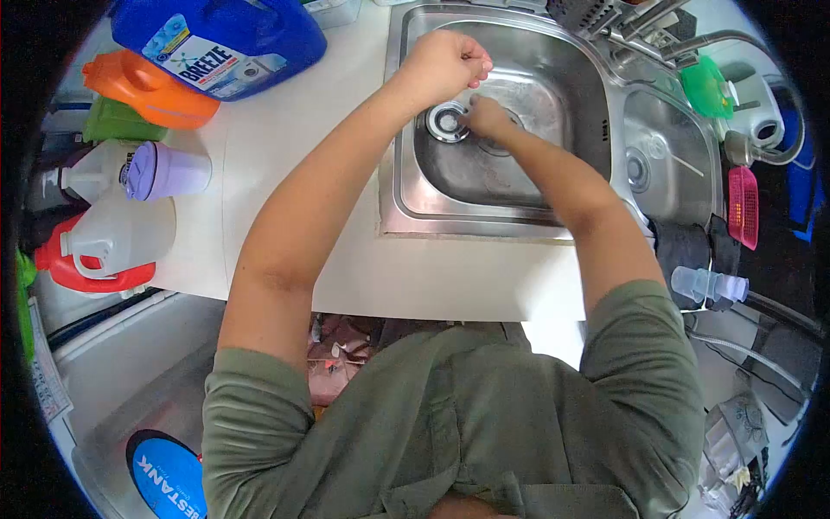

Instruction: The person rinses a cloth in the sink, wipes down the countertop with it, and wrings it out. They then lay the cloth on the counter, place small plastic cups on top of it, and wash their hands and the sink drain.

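Observation:
Over the left part of the large steel sink (553, 95), my left hand (443, 66) is raised with its fingers curled together; whatever they may hold is too small to name. My right hand (489, 118) is lower, just right of a round metal strainer (446, 122) near the basin's left wall. Its fingertips are blurred and reach toward the strainer's edge, so I cannot make out whether they touch it or hold anything. A round drain area lies partly behind my right wrist.
A blue detergent bottle (220, 48), an orange bottle (156, 91), a lilac cup (169, 171) and a white jug (125, 232) stand left on the white counter (294, 130). A smaller basin (670, 164), a faucet, a green-topped bottle (707, 88) and a pink basket (743, 208) are right.

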`<state>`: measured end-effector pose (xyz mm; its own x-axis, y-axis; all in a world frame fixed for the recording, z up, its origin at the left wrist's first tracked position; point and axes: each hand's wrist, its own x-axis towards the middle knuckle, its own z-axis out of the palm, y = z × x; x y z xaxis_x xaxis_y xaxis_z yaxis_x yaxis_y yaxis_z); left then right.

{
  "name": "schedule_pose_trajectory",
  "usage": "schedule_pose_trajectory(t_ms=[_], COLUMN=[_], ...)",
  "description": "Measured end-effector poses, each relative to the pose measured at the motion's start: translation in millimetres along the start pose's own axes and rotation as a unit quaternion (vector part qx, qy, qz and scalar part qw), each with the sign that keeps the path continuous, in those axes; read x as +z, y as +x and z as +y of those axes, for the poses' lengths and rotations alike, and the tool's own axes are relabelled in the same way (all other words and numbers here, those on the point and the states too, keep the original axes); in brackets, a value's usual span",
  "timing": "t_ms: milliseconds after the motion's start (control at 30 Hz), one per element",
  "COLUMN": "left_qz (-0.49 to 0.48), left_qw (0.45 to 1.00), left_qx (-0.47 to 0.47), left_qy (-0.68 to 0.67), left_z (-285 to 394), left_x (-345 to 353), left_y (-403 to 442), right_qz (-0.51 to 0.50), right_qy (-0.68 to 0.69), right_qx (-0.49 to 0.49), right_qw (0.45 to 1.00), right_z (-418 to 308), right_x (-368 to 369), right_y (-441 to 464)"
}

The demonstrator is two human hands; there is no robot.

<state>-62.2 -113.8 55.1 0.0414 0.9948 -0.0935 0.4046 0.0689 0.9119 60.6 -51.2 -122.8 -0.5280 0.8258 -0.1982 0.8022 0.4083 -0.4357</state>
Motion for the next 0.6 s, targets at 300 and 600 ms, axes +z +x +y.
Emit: schedule_pose_trajectory(t_ms=[300, 600], left_qz=[-0.023, -0.054], left_qw=[0.999, 0.998], left_qx=[-0.034, -0.041], left_qy=[-0.02, -0.016], left_z=[-9, -7], left_x=[-7, 6], left_y=[-8, -1], right_qz=[-0.029, -0.076], right_qy=[-0.03, 0.041], right_qx=[0.104, 0.143], right_qw=[0.994, 0.986], right_z=[40, 86], right_x=[1, -23], right_y=[18, -7])
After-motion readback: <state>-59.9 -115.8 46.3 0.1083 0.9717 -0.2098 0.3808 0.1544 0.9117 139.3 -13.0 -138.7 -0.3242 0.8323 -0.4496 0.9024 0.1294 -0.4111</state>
